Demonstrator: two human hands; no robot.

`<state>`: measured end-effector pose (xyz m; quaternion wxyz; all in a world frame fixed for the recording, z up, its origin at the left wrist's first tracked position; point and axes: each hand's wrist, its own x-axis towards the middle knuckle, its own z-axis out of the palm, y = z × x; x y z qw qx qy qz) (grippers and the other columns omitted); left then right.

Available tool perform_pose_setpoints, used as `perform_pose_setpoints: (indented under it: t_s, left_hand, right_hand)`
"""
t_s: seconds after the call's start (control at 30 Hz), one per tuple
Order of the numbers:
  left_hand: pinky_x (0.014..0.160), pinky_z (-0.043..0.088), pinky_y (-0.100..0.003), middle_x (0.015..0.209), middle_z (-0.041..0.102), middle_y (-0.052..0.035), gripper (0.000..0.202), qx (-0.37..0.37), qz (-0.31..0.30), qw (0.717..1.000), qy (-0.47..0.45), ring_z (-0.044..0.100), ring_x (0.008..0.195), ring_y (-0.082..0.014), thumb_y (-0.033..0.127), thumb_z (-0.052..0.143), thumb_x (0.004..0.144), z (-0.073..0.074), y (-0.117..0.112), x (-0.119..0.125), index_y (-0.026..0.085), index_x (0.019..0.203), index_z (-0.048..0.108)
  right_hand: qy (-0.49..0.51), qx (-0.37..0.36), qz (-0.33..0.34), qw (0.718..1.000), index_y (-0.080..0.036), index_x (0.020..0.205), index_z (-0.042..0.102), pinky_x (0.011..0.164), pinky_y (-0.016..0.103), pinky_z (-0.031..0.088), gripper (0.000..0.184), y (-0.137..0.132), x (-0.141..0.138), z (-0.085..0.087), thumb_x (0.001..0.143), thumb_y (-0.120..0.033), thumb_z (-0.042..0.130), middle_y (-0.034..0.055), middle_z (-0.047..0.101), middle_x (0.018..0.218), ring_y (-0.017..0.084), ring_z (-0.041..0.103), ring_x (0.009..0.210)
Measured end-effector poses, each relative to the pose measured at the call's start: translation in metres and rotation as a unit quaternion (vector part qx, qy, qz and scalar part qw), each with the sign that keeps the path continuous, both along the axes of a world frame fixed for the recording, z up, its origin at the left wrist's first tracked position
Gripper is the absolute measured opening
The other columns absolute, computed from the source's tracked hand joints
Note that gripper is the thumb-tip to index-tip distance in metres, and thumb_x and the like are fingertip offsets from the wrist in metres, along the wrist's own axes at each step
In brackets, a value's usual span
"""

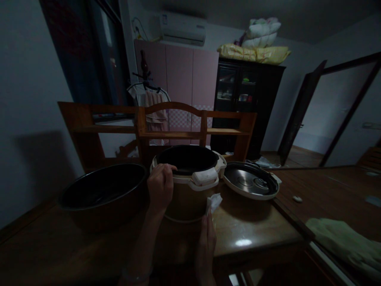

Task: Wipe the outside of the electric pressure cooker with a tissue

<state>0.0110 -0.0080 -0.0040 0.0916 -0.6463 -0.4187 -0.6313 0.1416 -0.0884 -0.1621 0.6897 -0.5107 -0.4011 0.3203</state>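
Note:
An electric cooker body (186, 200) with a pale rim and a dark inside stands on the wooden desk, its top uncovered. My left hand (162, 186) is closed on the cooker's near left rim, fingers bent over the edge. A crumpled white tissue (214, 200) sticks up from the fingertips of my right hand (206, 234), close to the cooker's lower right side; whether the tissue touches the wall I cannot tell. A black inner pot (107, 190) sits to the left. On the right lies the round lid (248, 180), its metal underside facing up.
Behind the cooker rises the desk's wooden shelf rack (172, 134). The desk top (238, 234) ends at a right edge beside the cooker lid. Light green cloth (342, 242) lies lower right. Farther back are a pink wardrobe (178, 79) and a dark cabinet (268, 95).

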Motion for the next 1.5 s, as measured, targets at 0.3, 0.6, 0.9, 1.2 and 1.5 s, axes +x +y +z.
perform_pose_setpoints:
  t_s: [0.3,0.6,0.9,1.2,1.5]
  left_hand:
    - [0.085,0.045,-0.034,0.087,0.07,-0.006,0.045,0.001,0.005,1.0,-0.002,0.063,0.086,-0.0196,0.033,0.029,0.104,-0.001,0.0,0.0,0.021,0.081,0.065]
    - [0.085,0.044,-0.032,0.086,0.07,-0.0057,0.043,0.002,0.006,1.0,0.001,0.063,0.085,-0.0184,0.029,0.03,0.104,0.0,0.0,0.0,0.019,0.081,0.065]
    - [0.084,0.043,-0.033,0.083,0.068,-0.0048,0.042,0.005,-0.001,1.0,0.0,0.062,0.085,-0.0188,0.028,0.03,0.103,0.0,0.0,0.0,0.02,0.081,0.066]
    - [0.086,0.043,-0.033,0.085,0.069,-0.0052,0.043,0.004,0.002,1.0,0.006,0.062,0.085,-0.0184,0.029,0.029,0.104,-0.001,0.002,-0.001,0.019,0.082,0.065]
    - [0.085,0.043,-0.034,0.087,0.069,-0.0051,0.042,-0.004,-0.006,1.0,0.0,0.062,0.086,-0.0185,0.029,0.03,0.104,-0.001,0.001,-0.001,0.02,0.083,0.065]
  right_hand:
    - [-0.008,-0.014,-0.009,1.0,-0.019,0.152,0.042,0.123,0.042,0.025,0.068,-0.001,0.0,0.0,0.097,-0.059,0.043,0.006,0.042,0.156,0.023,0.03,0.151]
    - [-0.009,-0.001,-0.009,1.0,-0.018,0.152,0.041,0.123,0.04,0.025,0.068,-0.004,-0.001,0.005,0.098,-0.059,0.042,0.0063,0.046,0.154,0.022,0.034,0.149]
    - [0.002,-0.038,-0.004,0.999,-0.016,0.152,0.041,0.123,0.041,0.024,0.071,0.004,0.002,0.0,0.097,-0.061,0.041,0.0059,0.037,0.159,0.022,0.028,0.151]
    - [-0.046,0.106,-0.006,0.993,-0.016,0.151,0.042,0.123,0.041,0.025,0.062,0.035,0.033,0.064,0.101,-0.051,0.042,0.008,0.039,0.159,0.022,0.033,0.149]
    - [-0.061,0.104,-0.019,0.992,-0.013,0.143,0.054,0.119,0.042,0.031,0.059,0.052,0.061,0.069,0.098,-0.051,0.047,0.0114,0.052,0.149,0.025,0.044,0.143]
